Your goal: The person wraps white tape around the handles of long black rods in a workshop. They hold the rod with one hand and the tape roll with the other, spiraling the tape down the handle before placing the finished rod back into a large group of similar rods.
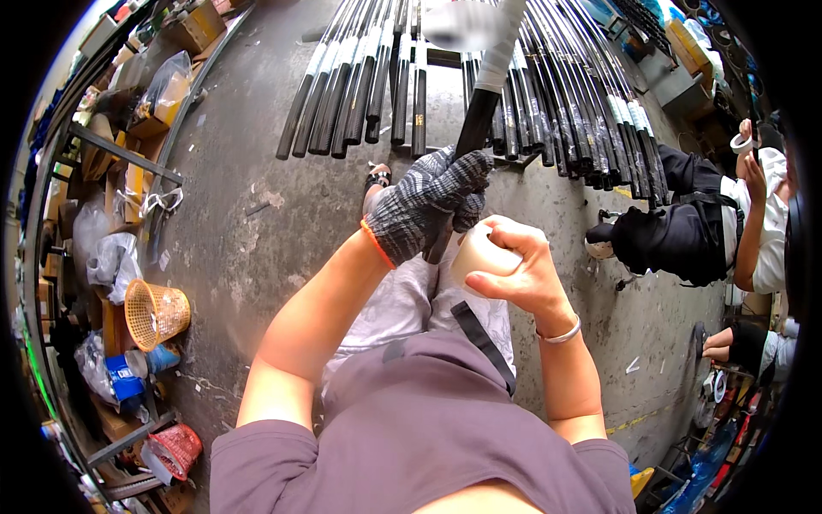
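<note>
My left hand [421, 206], in a grey and black knitted glove with an orange cuff, is closed around a black pole [478, 124]. The pole slants away from me toward the top of the view, and a whitish wrap covers its farther part. Bare and with a silver bangle at the wrist, my right hand [533, 261] grips a wide, cream-coloured roll of tape [481, 264]. The roll is just right of the pole's near end, close to my gloved fingers. Whether a strip of tape joins roll and pole cannot be made out.
Many black poles [360, 94] with white bands lie side by side on a rack ahead. Shelving with boxes and bags lines the left, near a yellow basket [157, 313] and a red basket [175, 451]. A co-worker [685, 218] sits at right, holding a white roll.
</note>
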{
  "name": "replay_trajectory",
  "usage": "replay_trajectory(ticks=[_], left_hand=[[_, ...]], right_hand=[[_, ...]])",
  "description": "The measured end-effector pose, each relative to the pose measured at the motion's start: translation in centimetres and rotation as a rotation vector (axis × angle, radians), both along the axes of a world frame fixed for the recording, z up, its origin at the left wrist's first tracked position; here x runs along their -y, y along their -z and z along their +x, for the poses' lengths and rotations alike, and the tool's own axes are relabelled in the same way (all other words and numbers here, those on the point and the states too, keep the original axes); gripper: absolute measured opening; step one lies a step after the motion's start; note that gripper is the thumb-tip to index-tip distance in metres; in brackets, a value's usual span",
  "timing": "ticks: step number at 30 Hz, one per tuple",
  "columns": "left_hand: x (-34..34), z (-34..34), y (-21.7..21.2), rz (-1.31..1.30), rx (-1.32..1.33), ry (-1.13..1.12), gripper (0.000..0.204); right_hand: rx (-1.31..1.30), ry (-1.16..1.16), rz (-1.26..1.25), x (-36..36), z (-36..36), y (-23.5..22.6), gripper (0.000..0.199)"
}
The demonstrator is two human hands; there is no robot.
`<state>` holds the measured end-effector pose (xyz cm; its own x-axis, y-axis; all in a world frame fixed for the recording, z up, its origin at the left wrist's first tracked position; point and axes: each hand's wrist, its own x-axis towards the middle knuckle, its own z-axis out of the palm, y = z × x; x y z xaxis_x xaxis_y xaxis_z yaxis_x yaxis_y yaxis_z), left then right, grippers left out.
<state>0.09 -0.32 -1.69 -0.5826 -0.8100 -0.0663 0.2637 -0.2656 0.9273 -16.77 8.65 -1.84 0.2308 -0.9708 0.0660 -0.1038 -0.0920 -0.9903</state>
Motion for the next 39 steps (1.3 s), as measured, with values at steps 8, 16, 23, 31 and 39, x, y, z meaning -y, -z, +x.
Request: replay_trajectory(ticks=[8, 16, 23, 31, 39], left_hand=[[-0.8, 0.3, -0.3, -0.428, -0.042, -0.057, 0.049], [-1.5, -0.6, 1.7, -0.242, -0.104, -0.23, 0.034], [-3.5, 1.1, 8.4, -0.145, 0.042, -0.318, 0.046], [-1.6, -0.7, 4.7, 0.122, -0.266, -0.361, 0.049], [-0.9, -0.2, 1.6, -0.46, 0.0, -0.529, 0.048]], right_hand=[[-0.074, -0.04, -0.179, 0.5, 0.2, 0.0, 0.037], [-0.325, -0.021, -0.321, -0.4, 0.5, -2.4, 0.033], [-0.369, 0.001, -0.448, -0.1, 2.2, -3.0, 0.034], [-0.297, 0.105, -0.477, -0.6, 2.7, -2.8, 0.033], [-0.115, 0.036, -0.468, 0.9, 3.4, -0.7, 0.029]])
